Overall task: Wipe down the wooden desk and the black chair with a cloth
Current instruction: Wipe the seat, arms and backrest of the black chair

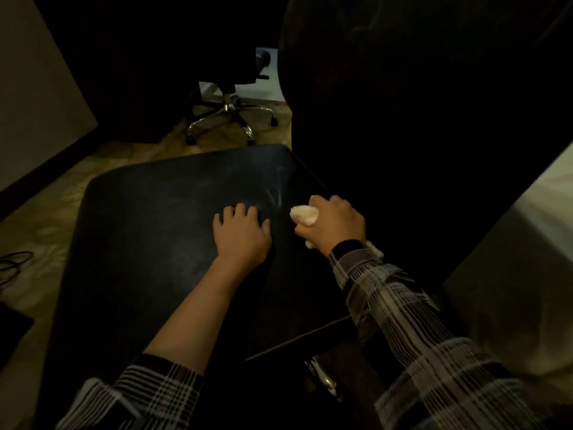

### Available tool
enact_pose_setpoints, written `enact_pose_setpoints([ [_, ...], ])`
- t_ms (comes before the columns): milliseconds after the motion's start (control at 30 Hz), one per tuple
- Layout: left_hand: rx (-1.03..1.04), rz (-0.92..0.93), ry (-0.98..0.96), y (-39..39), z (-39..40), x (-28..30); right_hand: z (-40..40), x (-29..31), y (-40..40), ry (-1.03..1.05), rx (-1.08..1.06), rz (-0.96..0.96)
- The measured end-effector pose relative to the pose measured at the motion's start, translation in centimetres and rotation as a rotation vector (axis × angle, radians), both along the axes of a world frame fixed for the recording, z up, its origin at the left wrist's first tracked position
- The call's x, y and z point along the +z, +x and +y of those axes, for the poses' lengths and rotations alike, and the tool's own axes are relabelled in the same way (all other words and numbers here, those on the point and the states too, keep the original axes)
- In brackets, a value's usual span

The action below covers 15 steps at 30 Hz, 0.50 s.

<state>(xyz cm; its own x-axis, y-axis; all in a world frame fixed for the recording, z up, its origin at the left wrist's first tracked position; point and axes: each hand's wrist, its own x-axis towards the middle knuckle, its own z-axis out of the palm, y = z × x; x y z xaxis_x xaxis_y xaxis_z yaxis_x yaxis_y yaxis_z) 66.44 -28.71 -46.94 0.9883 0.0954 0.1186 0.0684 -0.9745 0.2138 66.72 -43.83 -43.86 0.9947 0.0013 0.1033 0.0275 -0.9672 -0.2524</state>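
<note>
1. A black padded chair seat (148, 231) with rounded corners was seen from above in dim light, its tall black backrest (403, 119) rising at the right.
2. The left hand (242, 234) was laid flat on the seat, palm down, with the fingers spread and nearly straight, nothing being held.
3. A small crumpled white cloth (305, 215) was gripped in the right hand (335, 223), the fingers being curled round it; the cloth was held at the seat's rear right edge, just beside the backrest.
4. Pale streaks (276, 187) were visible on the seat just beyond the cloth.
5. Plaid sleeves (403, 305) were worn on both arms, and a dark band (347, 246) was seen at the right wrist.
6. A second swivel chair with a chrome star base (229, 116) stood well apart on the patterned floor (46, 218).
7. A pale desk surface (521, 237) was partly visible at the right edge.
</note>
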Motion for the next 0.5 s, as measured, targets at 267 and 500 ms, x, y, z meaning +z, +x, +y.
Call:
enact_pose_setpoints([
  [267, -0.096, -0.118, 0.051, 6.1, 4.6, 1.0, 1.0, -0.4, -1.3, -0.02, 0.18, -0.002],
  [500, -0.007, 0.113, 0.009, 8.7, 5.3, -1.6, 6.1, -0.4, 10.8, -0.06, 0.111, 0.026],
])
